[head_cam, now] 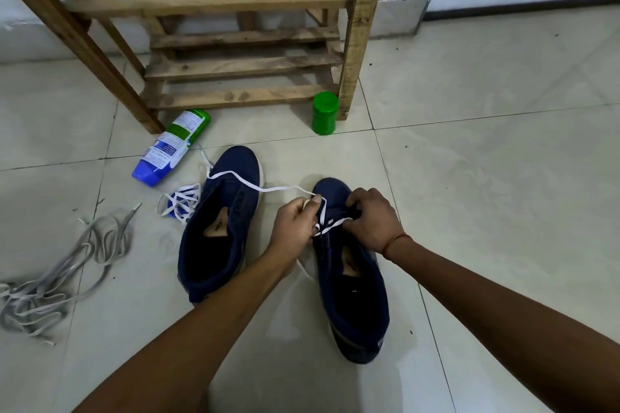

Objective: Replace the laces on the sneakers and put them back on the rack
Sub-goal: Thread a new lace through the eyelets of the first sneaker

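Observation:
Two navy sneakers stand on the tiled floor. The left sneaker [221, 221] has no lace in it. Over the front of the right sneaker [352, 295] both my hands work a white lace [255, 187]. My left hand [297, 223] pinches one strand of that lace near the eyelets. My right hand [372, 218] grips the other strand at the shoe's vamp. The lace's long tail trails left across the left sneaker's toe to a loose white bundle [181, 203] on the floor. The wooden rack [241, 33] stands behind the shoes.
A heap of grey old laces [67, 271] lies on the floor at the left. A blue and green bottle [171, 147] lies on its side by the rack's foot. A green jar [324, 113] stands upright at the rack's right leg.

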